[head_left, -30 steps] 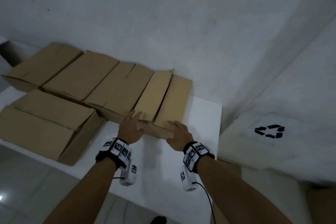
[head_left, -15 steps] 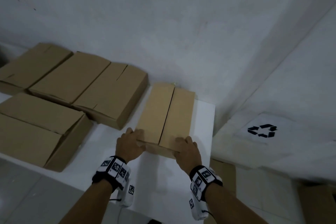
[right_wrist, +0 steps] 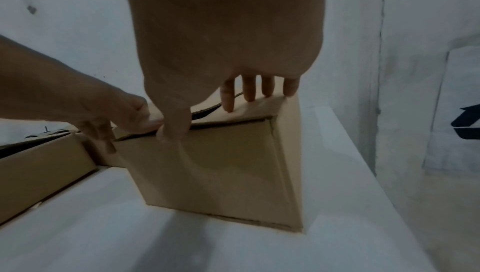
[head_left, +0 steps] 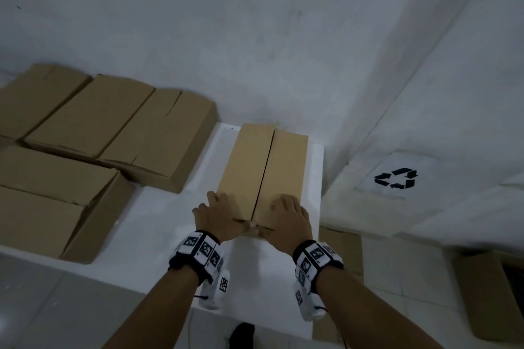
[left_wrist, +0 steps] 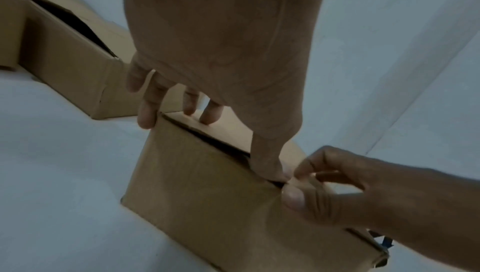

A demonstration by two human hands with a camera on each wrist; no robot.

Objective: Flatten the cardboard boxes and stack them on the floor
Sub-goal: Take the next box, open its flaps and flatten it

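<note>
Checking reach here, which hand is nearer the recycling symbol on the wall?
Right. The right hand rests on the box nearer the recycling symbol; the left hand is farther.

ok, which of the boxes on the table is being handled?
The cardboard box standing apart at the table's right end. The left hand and right hand rest on its near top edge; the other boxes sit untouched.

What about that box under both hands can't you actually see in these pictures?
- Inside of the box: its closed top flaps hide it in all views.
- Left hand palm side, head view: hidden by the hand's back.
- Right hand fingertips, right wrist view: partly hidden behind the palm.
- Boxes on the floor, head view: dim, partly cut off.
</note>
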